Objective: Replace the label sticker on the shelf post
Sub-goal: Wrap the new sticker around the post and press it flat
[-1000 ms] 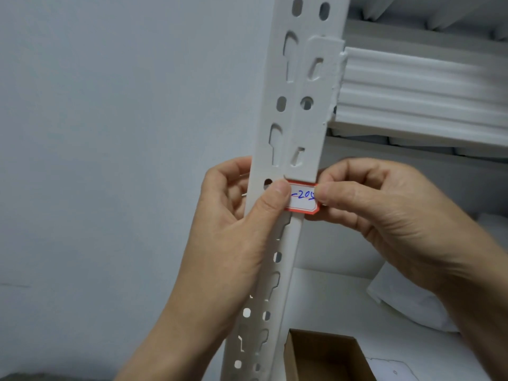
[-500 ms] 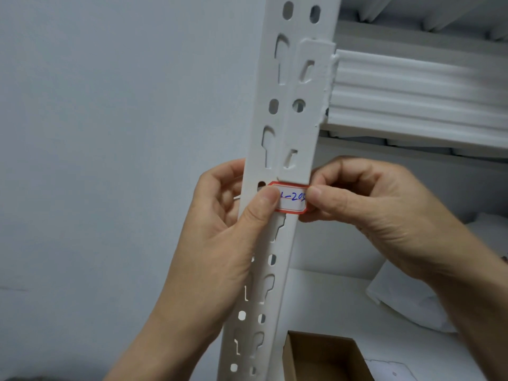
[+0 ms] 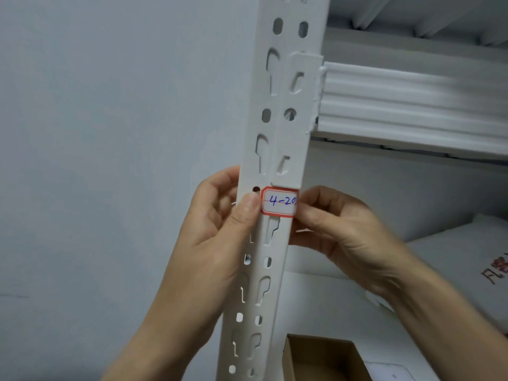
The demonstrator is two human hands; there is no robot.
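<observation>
Pale grey wall behind; white metal shelving with a ribbed white shelf beam (image 3: pixel 412 105) at upper right and a brown cardboard box (image 3: pixel 321 358) low on the white shelf board below. The white perforated steel shelf post (image 3: pixel 277 133) runs the height of the view. On its front face sits the red-bordered white label sticker (image 3: pixel 279 202), handwritten "4-20…" in blue. Change over the last second: both thumbs have drawn outward off the label's middle, uncovering the leading "4". The left hand (image 3: pixel 220 237) wraps the post, thumb on the sticker's left edge; the right hand (image 3: pixel 343 232) is curled, thumb and forefinger pinching the right edge at the post corner. Judgement: sticker now largely seated; pressing-down of the ends remains.
</observation>
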